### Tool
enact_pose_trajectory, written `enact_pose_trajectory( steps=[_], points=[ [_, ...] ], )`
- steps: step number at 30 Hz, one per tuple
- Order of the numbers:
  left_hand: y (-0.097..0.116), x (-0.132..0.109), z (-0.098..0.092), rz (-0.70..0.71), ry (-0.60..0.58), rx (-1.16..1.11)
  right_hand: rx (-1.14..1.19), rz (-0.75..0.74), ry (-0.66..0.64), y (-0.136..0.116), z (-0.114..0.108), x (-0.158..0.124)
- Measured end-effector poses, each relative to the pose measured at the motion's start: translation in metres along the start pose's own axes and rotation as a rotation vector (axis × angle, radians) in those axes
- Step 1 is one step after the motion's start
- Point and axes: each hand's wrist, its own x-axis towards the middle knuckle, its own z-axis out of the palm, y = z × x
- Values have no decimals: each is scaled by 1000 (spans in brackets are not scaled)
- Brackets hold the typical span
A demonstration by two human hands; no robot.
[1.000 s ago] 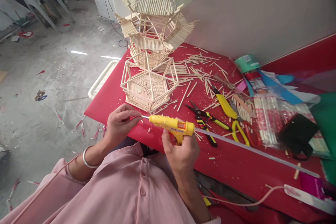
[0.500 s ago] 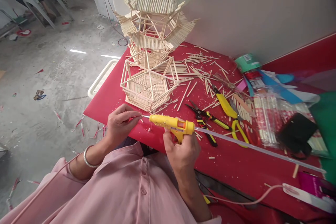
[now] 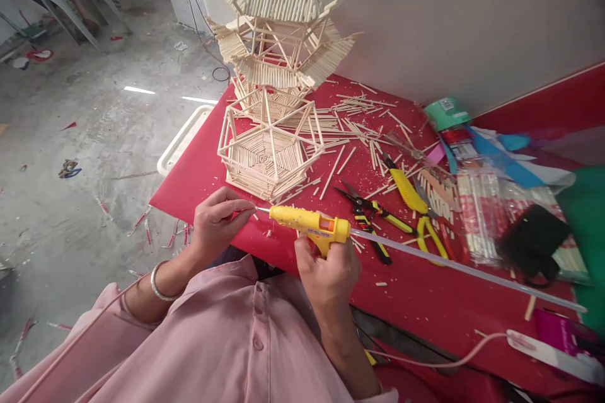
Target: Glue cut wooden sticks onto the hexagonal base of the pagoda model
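Note:
My right hand (image 3: 328,274) grips a yellow hot glue gun (image 3: 302,219) by its handle, the nozzle pointing left. A long clear glue stick (image 3: 463,266) sticks out of the gun's back end. At the nozzle tip, the fingers of my left hand (image 3: 220,217) are pinched together; what they hold is too small to make out. Just beyond the hands stands an open frame of wooden sticks (image 3: 269,157) with a woven-looking polygonal base. Behind it rises a tiered tower of sticks (image 3: 278,44) with sloping roofs.
Loose sticks (image 3: 363,107) litter the red table (image 3: 425,302). Right of the gun lie black-and-yellow pliers (image 3: 378,214), a yellow utility knife (image 3: 406,189), bagged sticks (image 3: 482,217) and a black case (image 3: 534,242). A white power strip (image 3: 548,352) with a pink cord lies near the front.
Both hands and the glue gun stay almost exactly where they were. The view has shifted very slightly. A foot now shows at the top left background.

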Motion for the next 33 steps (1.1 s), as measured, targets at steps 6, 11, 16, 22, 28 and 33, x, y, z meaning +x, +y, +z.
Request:
enact_pose_trajectory(
  steps=[6,11,16,22,28,33],
  points=[
    [0,0,1,-2,12,-10,15,13,-8,-1,1,-2],
    [1,0,2,-28,14,-50,17,12,13,-2,0,1],
    [7,6,3,-426,-1,-367,38,34,21,-4,1,3],
    [21,12,3,-1204,-213,-1133,109,65,56,-10,1,2],
    [31,12,6,-1385,-147,-1435,131,49,72,-10,-1,1],
    [31,11,7,-1420,-133,-1524,116,51,57,-9,0,-2]
  ],
)
